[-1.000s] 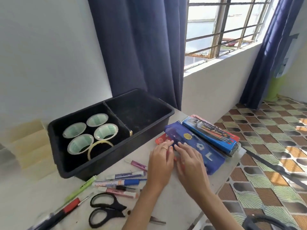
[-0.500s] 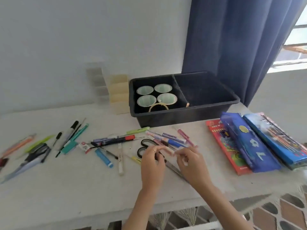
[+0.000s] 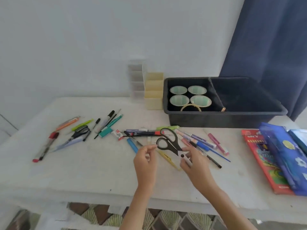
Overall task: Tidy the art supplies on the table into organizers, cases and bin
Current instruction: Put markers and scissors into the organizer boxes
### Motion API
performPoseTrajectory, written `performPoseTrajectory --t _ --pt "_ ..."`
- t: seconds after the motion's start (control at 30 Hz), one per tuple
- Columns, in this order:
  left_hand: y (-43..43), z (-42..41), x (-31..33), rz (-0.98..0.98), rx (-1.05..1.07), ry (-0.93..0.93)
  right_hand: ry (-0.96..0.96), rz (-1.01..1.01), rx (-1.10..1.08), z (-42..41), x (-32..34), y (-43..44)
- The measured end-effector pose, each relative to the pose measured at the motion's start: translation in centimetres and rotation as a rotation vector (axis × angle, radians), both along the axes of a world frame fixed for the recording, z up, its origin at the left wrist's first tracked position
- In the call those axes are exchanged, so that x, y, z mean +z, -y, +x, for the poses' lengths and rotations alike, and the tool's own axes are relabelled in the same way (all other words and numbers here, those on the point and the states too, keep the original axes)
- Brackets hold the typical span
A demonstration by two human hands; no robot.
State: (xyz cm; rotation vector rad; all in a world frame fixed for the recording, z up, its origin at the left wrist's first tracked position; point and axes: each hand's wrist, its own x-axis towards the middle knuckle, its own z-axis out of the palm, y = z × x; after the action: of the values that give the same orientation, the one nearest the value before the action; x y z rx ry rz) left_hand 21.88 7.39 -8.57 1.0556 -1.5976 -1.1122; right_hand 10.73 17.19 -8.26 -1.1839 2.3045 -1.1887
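Observation:
Black-handled scissors [image 3: 171, 143] are lifted a little above the white table [image 3: 99, 171], handles pointing away from me. My right hand [image 3: 196, 165] grips them at the pivot and blades. My left hand [image 3: 146, 161] has curled fingers, and its thumb and forefinger pinch at the rim of the lower handle loop. Several pens and markers [image 3: 199, 143] lie scattered under and beside the scissors, and another cluster of pens [image 3: 79, 133] lies at the left. The black bin [image 3: 224, 117] at the back holds tape rolls [image 3: 189, 97] in its left compartment.
A cream stepped organizer [image 3: 153, 90] and a clear organizer [image 3: 136, 80] stand left of the bin against the wall. A red pencil box [image 3: 264, 163] and blue cases [image 3: 285, 155] lie at the table's right end. A dark curtain [image 3: 269, 47] hangs behind the bin.
My view swung left from the blue cases to the table's middle. Both hands left the blue case, reached the scissors and lifted them off the table.

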Motion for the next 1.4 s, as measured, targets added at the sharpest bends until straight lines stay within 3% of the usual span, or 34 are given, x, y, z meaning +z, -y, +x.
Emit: performPoseTrajectory --t 0.33,0.47,0.53,0.63,0.7,0.77,0.93,1.17,1.3,1.4 --pt "8.6 4.6 2.4 -0.027 0.246 -0.079 0.174 -0.086 0.065 4.5 2.1 10.2" --pt "14.7 8.4 2.5 -0.079 0.344 -0.008 0.26 -0.14 0.111 6.4 2.0 15.1" --pt "18.4 10.7 2.1 -0.083 0.37 0.132 0.287 -0.169 0.086 7.2 1.8 17.7" --pt "23.8 13.8 0.7 -0.125 0.404 0.499 0.426 -0.165 0.063 8.5 1.9 21.2" --pt "26.2 15.4 -0.3 -0.09 0.346 0.723 0.557 -0.155 0.05 9.4 2.1 23.2" --pt "27.7 16.3 -1.0 -0.057 0.264 0.828 0.661 -0.155 0.041 10.1 2.1 24.8" --pt "29.1 16.9 -0.8 0.011 0.16 0.607 0.805 -0.147 -0.019 11.4 2.0 27.2" --pt "29.2 16.4 0.1 -0.158 0.073 0.473 0.864 -0.239 -0.112 11.8 2.9 28.1" --pt "28.1 13.8 3.2 -0.042 -0.015 0.246 0.829 -0.288 -0.142 9.9 4.2 28.2" --pt "27.6 10.9 5.0 -0.069 -0.135 0.225 0.709 -0.323 -0.154 7.6 5.6 28.2"
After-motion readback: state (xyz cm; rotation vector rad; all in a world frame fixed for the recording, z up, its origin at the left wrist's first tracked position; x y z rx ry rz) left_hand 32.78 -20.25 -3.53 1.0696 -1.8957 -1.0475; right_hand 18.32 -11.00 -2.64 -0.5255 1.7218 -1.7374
